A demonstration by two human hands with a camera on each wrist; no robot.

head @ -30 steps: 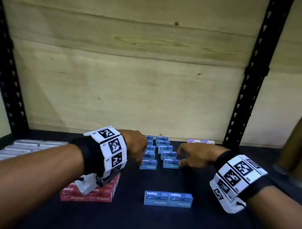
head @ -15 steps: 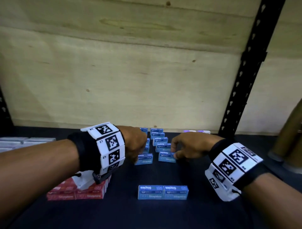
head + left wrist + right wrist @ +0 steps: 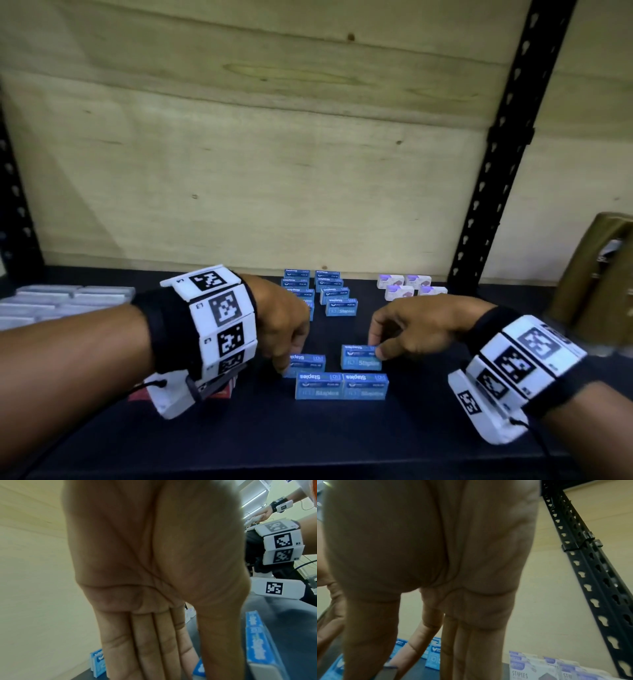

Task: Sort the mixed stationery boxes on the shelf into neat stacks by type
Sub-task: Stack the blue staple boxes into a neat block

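Note:
Small blue staples boxes stand in two rows (image 3: 320, 291) at the back of the black shelf (image 3: 342, 438). Two more blue boxes lie end to end as a front pair (image 3: 342, 385). My left hand (image 3: 286, 366) pinches one blue box (image 3: 308, 362) just behind the pair's left end; in the left wrist view that box (image 3: 199, 669) sits between thumb and fingers. My right hand (image 3: 375, 349) pinches another blue box (image 3: 361, 358) behind the pair's right end. Red staples boxes (image 3: 222, 394) lie mostly hidden under my left wrist.
White-and-purple staples boxes (image 3: 407, 286) are grouped at the back right, also near my right fingers (image 3: 530, 669). Pale grey boxes (image 3: 61, 301) lie flat at the far left. A black upright (image 3: 496, 171) and a brown object (image 3: 596, 274) stand at the right. A wooden panel closes the back.
Both hands have drawn back from the front of the blue rows toward me, each bringing one blue box down to just behind the front pair.

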